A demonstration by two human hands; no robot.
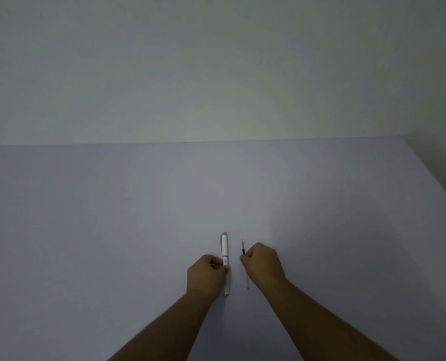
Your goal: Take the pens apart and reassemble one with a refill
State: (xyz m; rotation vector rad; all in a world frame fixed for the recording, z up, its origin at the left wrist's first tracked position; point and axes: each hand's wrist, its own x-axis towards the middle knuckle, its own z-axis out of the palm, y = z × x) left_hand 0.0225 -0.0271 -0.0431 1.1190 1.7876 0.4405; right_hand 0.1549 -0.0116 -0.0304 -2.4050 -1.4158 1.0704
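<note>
A white pen (225, 247) with a silver cap end and a clip lies lengthwise on the pale table, its capped end pointing away from me. My left hand (206, 274) pinches its barrel near the middle. To the right, a thin refill (243, 250) with a dark tip also points away from me, and my right hand (264, 263) is closed on it. The refill's pale tail shows below that hand. Pen and refill lie parallel, a small gap apart.
The pale lilac table (112, 230) stretches wide to both sides and meets a plain wall (216, 74) at the back. A side wall rises at the far right.
</note>
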